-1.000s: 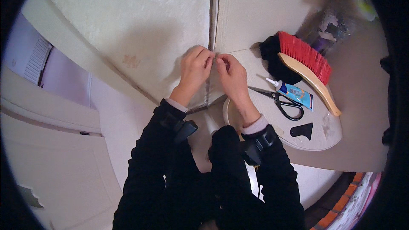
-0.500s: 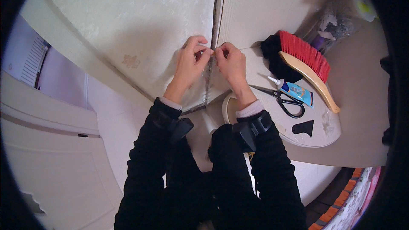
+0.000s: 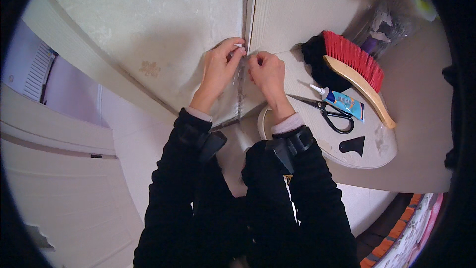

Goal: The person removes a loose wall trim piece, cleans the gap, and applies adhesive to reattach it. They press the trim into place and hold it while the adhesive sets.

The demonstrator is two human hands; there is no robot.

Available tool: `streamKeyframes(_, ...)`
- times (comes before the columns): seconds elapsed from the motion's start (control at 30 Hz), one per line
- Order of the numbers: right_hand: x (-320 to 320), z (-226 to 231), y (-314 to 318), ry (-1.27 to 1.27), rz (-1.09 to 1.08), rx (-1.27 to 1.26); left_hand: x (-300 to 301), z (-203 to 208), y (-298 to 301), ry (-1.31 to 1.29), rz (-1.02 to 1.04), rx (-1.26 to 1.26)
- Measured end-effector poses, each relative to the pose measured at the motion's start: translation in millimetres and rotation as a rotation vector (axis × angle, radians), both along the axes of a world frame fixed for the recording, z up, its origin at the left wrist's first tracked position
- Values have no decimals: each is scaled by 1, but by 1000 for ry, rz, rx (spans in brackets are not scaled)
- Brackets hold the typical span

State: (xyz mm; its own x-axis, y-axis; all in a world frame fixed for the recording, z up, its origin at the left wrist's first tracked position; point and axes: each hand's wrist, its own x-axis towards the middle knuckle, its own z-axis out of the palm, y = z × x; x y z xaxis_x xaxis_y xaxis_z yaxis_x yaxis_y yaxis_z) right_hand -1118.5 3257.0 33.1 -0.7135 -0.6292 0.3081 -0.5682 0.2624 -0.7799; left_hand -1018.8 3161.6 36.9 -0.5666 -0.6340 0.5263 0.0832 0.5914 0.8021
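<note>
Both hands are raised at the seam (image 3: 246, 15) between a pale patterned wall panel (image 3: 163, 25) and a cream wood-grain panel (image 3: 297, 15). My left hand (image 3: 220, 69) is on the seam's left with thumb and forefinger close together. A small whitish bit shows at its fingertips, too small to name. Just right of the seam, my right hand (image 3: 268, 74) has its fingers curled in a pinch; what they hold, if anything, is hidden. Below the hands, a shiny, ragged strip (image 3: 240, 97) runs down the seam.
On a cream rounded shelf (image 3: 377, 161) at the right lie black-handled scissors (image 3: 338, 119), a blue tube with a white nozzle (image 3: 344, 103), a black scraper (image 3: 353, 145), a red-bristled brush (image 3: 362, 77) and a black cloth (image 3: 322, 64). Clear plastic wrapping (image 3: 389, 25) sits behind.
The two hands have drawn slightly apart at the seam; their fingertips were nearly together before. My view has shifted a little. The tools on the shelf stay in place.
</note>
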Motion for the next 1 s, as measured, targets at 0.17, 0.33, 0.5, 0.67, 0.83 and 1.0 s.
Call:
streamKeyframes(0.17,1,11,8,-68,42,18,-3,-1,5,-105,115,-39)
streamKeyframes(0.33,1,19,14,-522,99,-210,-6,-5,6,-34,154,-194)
streamKeyframes(0.5,-4,14,6,-411,91,-137,-6,-7,8,-21,148,-190)
streamKeyframes(0.67,-11,8,3,-86,68,0,-2,-3,8,-81,129,-215)
streamKeyframes(0.83,0,9,8,226,-82,116,4,-4,5,-63,54,-214)
streamKeyframes(1.0,12,7,17,398,-90,144,4,-6,0,-73,40,-257)
